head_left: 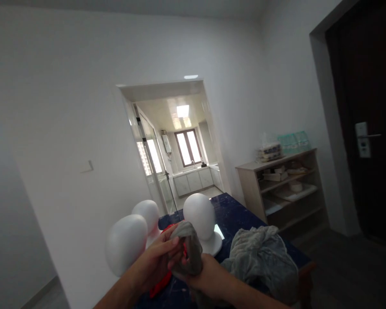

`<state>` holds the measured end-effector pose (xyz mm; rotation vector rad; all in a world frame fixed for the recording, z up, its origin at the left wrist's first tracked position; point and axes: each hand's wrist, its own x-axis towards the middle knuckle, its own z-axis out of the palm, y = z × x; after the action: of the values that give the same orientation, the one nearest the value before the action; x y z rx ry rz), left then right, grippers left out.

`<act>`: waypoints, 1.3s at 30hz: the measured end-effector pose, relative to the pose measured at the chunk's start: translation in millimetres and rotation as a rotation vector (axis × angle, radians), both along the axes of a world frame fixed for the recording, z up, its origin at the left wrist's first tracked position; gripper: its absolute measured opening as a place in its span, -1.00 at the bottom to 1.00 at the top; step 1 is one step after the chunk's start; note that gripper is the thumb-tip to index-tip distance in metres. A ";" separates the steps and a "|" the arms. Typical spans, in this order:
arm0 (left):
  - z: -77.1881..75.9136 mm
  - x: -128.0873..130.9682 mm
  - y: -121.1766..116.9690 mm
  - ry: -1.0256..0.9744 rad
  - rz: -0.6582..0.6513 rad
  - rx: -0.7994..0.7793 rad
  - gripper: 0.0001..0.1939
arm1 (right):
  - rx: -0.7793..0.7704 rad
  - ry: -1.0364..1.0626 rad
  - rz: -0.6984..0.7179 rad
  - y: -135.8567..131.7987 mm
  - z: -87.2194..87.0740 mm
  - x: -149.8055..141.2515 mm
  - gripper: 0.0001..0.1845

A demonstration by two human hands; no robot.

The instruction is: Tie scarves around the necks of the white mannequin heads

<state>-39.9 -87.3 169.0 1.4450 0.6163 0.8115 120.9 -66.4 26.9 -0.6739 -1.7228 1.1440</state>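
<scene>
Both my hands hold a twisted length of grey cloth [194, 253] above the table. My left hand [157, 259] grips its left side, thumb laid along the fabric. On the other side my right hand [209, 277] is closed round the cloth, its fingers mostly hidden. Just behind stands a white foam mannequin head [199, 216] on a round base. Two more white heads, one nearer [127, 242] and one farther [146, 214], are to the left. Red cloth [162, 285] lies under my hands. A crumpled heap of grey cloth [260, 255] rests to the right.
The dark blue marble-patterned table [234, 214] has a wooden edge. Behind it on the right is a shelf unit [249, 184] with packages on top. A dark door [366, 184] stands far right, and a doorway opens onto a kitchen [196, 180].
</scene>
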 end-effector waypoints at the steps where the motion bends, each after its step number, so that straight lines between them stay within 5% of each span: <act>1: 5.4 -4.4 1.1 -0.002 0.020 0.021 -0.58 | -0.022 -0.043 -0.011 3.8 1.4 13.9 -0.80; 5: 24.4 -28.1 10.2 -0.003 0.016 0.129 -0.46 | -0.158 -0.205 0.109 13.9 26.6 93.3 -0.78; 9: 37.1 -38.6 17.1 0.186 0.109 0.239 -0.61 | -0.196 -0.365 0.174 16.7 75.3 170.8 -0.74; 13: 46.0 -30.1 21.5 0.348 0.323 0.389 -0.82 | -0.135 -0.604 0.049 12.2 131.1 227.0 -0.75; 17: 54.9 -21.7 33.7 0.417 0.477 0.597 -0.73 | 0.062 -0.903 -0.246 9.6 179.6 266.2 -0.92; 21: 67.1 -17.1 50.4 0.429 0.455 0.745 -0.85 | 0.341 -1.003 -0.496 12.6 220.5 293.6 -0.87; 26: 87.8 -5.2 68.8 0.402 0.446 0.836 -0.81 | 0.454 -0.990 -0.654 25.2 259.8 317.1 -0.81; 30: 100.6 -5.9 92.5 0.658 0.480 1.195 -0.83 | 0.435 -0.957 -0.597 42.2 267.0 320.9 -0.85; 33: 102.7 -15.4 117.9 0.878 0.485 1.415 -0.83 | 0.239 -0.856 -0.431 58.6 254.6 315.7 -0.81; 37: 93.0 -26.3 153.7 1.060 0.579 1.415 -0.84 | -0.186 -0.425 -0.148 90.1 227.8 301.5 -0.68; 39: 83.7 -28.2 170.1 1.106 0.602 1.401 -0.83 | -0.243 -0.205 -0.062 110.4 214.4 290.9 -0.66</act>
<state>-68.1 82.8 252.7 3.1478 1.5132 0.8677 411.9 43.9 241.3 -1.0180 -1.7329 1.2891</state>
